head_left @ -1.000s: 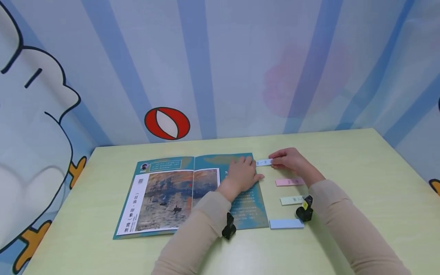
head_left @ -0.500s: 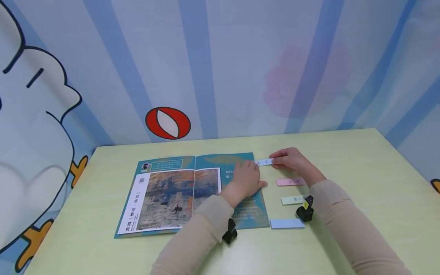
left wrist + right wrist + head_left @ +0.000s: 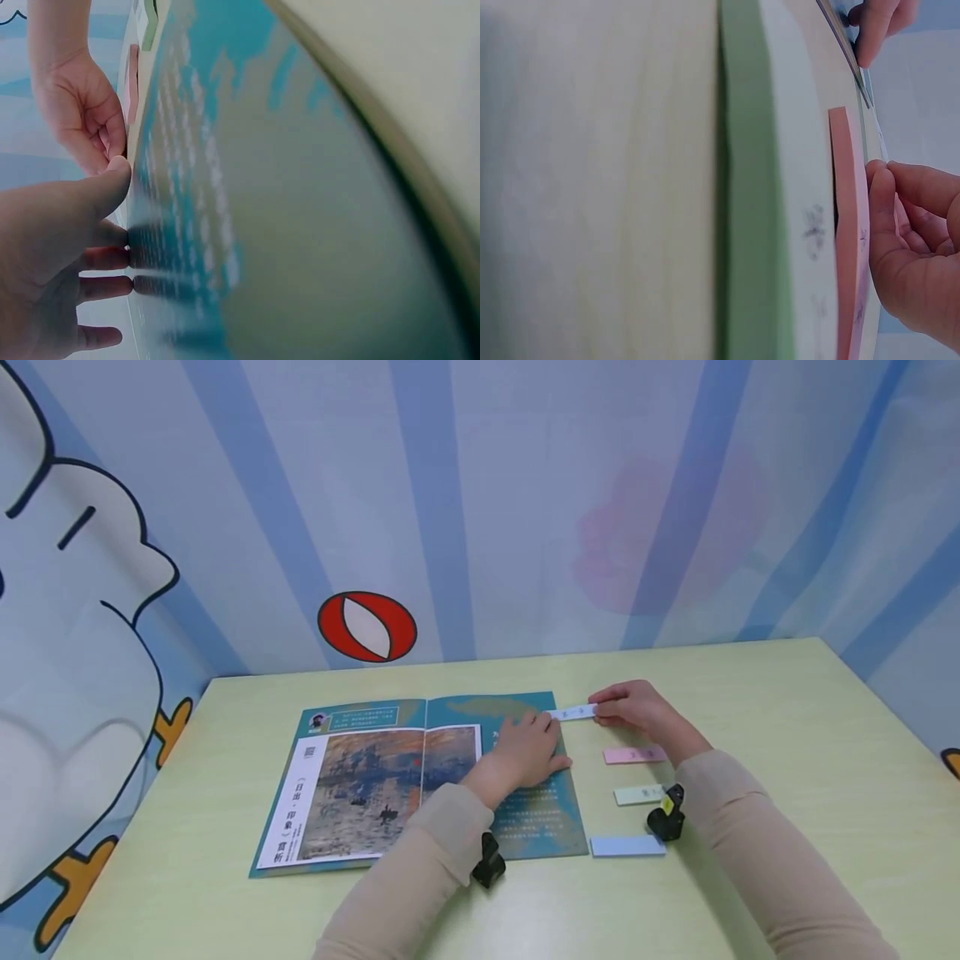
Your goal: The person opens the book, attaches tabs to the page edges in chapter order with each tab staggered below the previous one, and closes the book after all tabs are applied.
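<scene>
An open magazine (image 3: 543, 827) with teal pages and a printed painting lies on the table. My left hand (image 3: 523, 750) rests on its right page, fingers extended toward the top edge; in the left wrist view those fingertips (image 3: 109, 287) touch the page. Between thumb and forefinger, my right hand (image 3: 637, 708) pinches the right end of a pale sticky-note strip (image 3: 576, 712) with handwriting. The strip's left end overlaps the page's upper right edge, close to my left fingertips. In the right wrist view the pinching thumb and forefinger (image 3: 919, 184) sit just beyond the pink pad.
Right of the magazine, a pink sticky-note pad (image 3: 632, 756), a pale green pad (image 3: 637, 796) and a blue pad (image 3: 627, 846) lie in a column. The pink and green ones bear writing. A striped cartoon backdrop (image 3: 517, 527) rises behind the table (image 3: 810, 735).
My left hand shifts a little right, then back left along the page. The strip in my right hand now reaches slightly farther left, over the page edge. The pads stay put.
</scene>
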`<state>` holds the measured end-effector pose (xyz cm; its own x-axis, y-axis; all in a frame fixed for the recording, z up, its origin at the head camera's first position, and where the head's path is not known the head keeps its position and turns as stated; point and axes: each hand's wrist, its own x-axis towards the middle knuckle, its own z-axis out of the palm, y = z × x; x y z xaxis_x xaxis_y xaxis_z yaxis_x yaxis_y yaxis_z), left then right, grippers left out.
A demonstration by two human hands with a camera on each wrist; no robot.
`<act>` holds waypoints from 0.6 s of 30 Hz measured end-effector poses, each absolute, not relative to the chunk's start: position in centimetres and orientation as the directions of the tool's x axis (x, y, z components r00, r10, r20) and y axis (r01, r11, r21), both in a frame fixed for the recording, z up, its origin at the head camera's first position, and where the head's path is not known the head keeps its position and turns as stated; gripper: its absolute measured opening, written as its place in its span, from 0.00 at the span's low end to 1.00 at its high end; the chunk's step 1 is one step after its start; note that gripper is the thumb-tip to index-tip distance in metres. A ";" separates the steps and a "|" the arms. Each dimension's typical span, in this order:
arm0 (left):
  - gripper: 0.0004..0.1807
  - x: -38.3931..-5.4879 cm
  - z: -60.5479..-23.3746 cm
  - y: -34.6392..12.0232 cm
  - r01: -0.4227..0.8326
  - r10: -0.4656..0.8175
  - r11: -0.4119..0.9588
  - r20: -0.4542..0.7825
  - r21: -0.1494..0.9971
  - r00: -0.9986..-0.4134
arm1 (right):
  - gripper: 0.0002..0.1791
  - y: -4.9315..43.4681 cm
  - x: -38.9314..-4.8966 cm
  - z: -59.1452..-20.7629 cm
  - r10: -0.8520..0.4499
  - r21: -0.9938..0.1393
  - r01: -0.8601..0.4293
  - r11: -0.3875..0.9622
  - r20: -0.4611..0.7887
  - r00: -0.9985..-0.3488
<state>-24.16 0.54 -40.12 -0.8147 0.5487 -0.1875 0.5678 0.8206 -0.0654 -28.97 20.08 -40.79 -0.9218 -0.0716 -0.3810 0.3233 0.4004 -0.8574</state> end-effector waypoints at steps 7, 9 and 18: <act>0.33 -24.2 -39.8 0.2 0.548 0.530 0.829 -0.158 -0.111 -0.833 | 0.20 20.1 -29.0 -40.8 -0.083 -0.866 0.317 0.387 -0.375 -0.923; 0.32 -24.4 -40.0 0.2 0.541 0.524 0.834 -0.149 -0.114 -0.839 | 0.20 20.1 -29.0 -40.8 -0.081 -0.866 0.320 0.385 -0.377 -0.923; 0.33 -25.4 -40.7 0.6 0.530 0.521 0.843 -0.106 -0.095 -0.847 | 0.20 20.2 -29.1 -41.0 -0.080 -0.861 0.319 0.396 -0.378 -0.922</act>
<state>-25.36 0.61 -40.70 -0.8470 0.5209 -0.1061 0.5301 0.8426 -0.0950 -29.09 20.20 -40.96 -0.9223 -0.0804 -0.3780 0.3186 0.3957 -0.8614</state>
